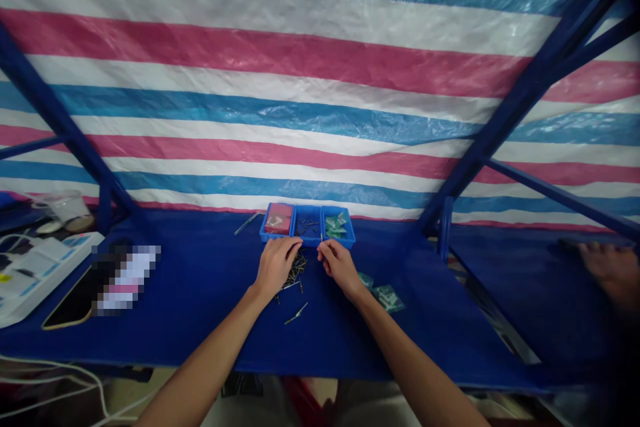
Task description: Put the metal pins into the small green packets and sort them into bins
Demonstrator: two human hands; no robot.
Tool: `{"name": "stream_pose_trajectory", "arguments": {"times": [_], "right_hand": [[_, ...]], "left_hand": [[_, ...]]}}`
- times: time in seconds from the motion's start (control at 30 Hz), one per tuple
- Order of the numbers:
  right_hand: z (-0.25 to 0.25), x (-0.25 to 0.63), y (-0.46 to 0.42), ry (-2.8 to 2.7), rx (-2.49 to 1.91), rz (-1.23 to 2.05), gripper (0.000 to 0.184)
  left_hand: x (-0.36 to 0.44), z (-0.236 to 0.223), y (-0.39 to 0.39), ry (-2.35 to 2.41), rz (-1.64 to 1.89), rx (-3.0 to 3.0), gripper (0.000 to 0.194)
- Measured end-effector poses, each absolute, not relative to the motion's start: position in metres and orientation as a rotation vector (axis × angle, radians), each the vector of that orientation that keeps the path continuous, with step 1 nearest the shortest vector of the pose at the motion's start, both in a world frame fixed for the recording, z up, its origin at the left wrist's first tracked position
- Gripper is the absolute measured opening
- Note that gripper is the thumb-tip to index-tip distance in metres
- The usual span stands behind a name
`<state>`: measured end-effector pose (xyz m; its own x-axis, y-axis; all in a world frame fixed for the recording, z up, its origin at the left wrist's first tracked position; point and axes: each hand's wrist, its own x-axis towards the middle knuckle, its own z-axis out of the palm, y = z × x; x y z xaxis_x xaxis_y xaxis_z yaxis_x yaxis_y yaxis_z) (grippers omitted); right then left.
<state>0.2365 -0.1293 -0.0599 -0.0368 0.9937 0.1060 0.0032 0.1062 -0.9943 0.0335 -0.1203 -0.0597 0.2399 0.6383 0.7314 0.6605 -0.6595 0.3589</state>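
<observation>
My left hand (276, 265) is over the left edge of a loose pile of thin brass-coloured pins (299, 265), fingers bent together near the front of a blue three-part tray (308, 241). Whatever its fingertips hold is too small to make out. Just right of the pile, my right hand (341, 265) pinches a thin pale pin-like piece that sticks up from the fingertips. In the tray are a pink block (279, 219) at left, thin dark pieces (308, 227) in the middle and green-white packets (336, 224) at right. A few longer thin pieces (297, 313) lie nearer me.
Clear packets (388, 299) lie beside my right forearm. A thin clear tube (246, 223) rests left of the tray. At left are a phone (70, 297) and a white power strip (45, 273). Blue frame bars flank the table; another person's hand (607, 270) is far right.
</observation>
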Motion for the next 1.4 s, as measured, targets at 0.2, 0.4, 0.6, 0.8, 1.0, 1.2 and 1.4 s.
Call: {"name": "stream_pose_trajectory", "arguments": {"times": [0.2, 0.4, 0.6, 0.8, 1.0, 1.2, 1.4], "right_hand": [[-0.063, 0.236, -0.127, -1.305, -1.176, 1.108, 0.048], [-0.055, 0.227, -0.125, -1.292, -1.137, 1.097, 0.048], [-0.057, 0.222, -0.124, -1.346, -1.018, 1.124, 0.040], [-0.065, 0.222, -0.130, -1.571, -1.046, 0.956, 0.025], [-0.068, 0.219, -0.134, -1.686, -1.079, 0.849, 0.016], [-0.071, 0.219, -0.134, -1.603, -1.109, 0.847, 0.015], [-0.071, 0.220, -0.134, -1.620, -1.023, 0.865, 0.017]], "left_hand": [[0.035, -0.059, -0.121, -1.318, -1.497, -2.380, 0.018], [0.037, -0.062, -0.125, -1.360, -1.560, -2.494, 0.020], [0.038, -0.062, -0.125, -1.375, -1.535, -2.456, 0.020], [0.042, -0.057, -0.123, -1.431, -1.865, -2.498, 0.016], [0.046, -0.056, -0.124, -1.555, -2.175, -2.604, 0.021], [0.046, -0.054, -0.125, -1.630, -2.233, -2.685, 0.027], [0.047, -0.050, -0.127, -1.617, -2.097, -2.730, 0.027]]}}
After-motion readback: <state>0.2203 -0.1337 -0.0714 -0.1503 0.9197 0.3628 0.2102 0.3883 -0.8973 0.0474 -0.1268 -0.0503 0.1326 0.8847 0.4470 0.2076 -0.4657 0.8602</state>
